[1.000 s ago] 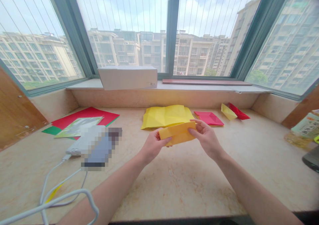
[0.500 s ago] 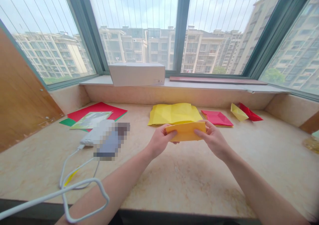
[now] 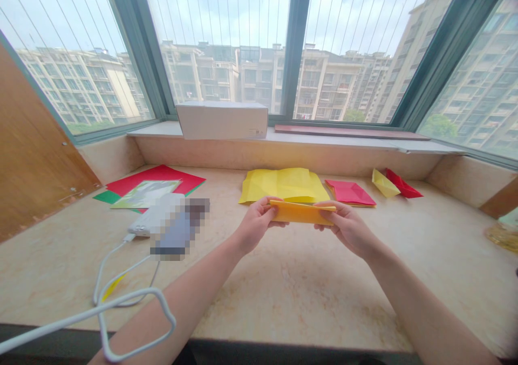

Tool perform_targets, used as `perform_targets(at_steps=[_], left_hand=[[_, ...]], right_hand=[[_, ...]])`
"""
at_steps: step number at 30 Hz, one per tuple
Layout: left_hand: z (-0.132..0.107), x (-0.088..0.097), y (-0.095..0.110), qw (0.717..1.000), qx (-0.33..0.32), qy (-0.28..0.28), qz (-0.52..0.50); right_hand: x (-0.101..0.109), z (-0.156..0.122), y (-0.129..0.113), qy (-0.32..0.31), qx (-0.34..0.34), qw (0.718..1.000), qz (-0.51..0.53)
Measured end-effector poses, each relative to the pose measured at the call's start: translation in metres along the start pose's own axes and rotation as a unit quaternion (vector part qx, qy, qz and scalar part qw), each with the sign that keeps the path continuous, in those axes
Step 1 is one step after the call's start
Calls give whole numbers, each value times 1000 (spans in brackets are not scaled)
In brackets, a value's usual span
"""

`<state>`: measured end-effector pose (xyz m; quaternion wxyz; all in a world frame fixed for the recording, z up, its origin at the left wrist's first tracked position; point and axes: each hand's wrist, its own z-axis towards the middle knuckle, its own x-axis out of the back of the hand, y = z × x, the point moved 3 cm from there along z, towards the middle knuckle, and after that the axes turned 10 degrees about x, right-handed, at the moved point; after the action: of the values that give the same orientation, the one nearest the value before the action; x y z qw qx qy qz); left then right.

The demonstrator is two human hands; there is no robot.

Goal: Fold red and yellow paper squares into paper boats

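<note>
A folded orange-yellow sheet of paper [image 3: 297, 213] is held level above the counter between my two hands. My left hand [image 3: 257, 222] pinches its left end, thumb on the near face and fingers behind and below. At the other end my right hand [image 3: 343, 222] grips it the same way. Along the top edge a narrow gap shows between the paper's layers. Just beyond lies a creased yellow paper sheet [image 3: 283, 184], its front edge partly hidden by the hands. Right of that sits a stack of folded red paper [image 3: 350, 192].
Two folded paper shapes, yellow [image 3: 385, 183] and red [image 3: 404, 184], rest at the back right. On the left lie red paper [image 3: 162, 175], a clear packet [image 3: 141, 195], a white power bank [image 3: 156, 219], a pixelated device [image 3: 178, 235] and a white cable [image 3: 133, 295]. A white box [image 3: 222, 121] stands on the sill.
The orange-yellow paper has tilted, so its front face looks narrower and its top edge shows a gap. Both hands have turned slightly with it, keeping their hold.
</note>
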<state>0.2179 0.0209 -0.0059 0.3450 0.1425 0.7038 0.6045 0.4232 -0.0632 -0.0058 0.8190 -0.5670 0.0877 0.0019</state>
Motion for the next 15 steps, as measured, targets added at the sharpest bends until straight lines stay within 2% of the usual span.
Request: perform_targets(at_steps=[5, 10, 13, 15], left_hand=[[1, 2, -2, 998, 43, 12, -37], [1, 1, -4, 994, 84, -36, -54], [1, 2, -6, 998, 58, 2, -9], [1, 3, -6, 998, 41, 32, 17]], right_hand=[[-2, 1, 6, 24, -11, 1000, -6], [-3, 5, 11, 17, 50, 992, -111], [-4, 6, 11, -4, 84, 985, -151], [-4, 6, 11, 10, 79, 987, -140]])
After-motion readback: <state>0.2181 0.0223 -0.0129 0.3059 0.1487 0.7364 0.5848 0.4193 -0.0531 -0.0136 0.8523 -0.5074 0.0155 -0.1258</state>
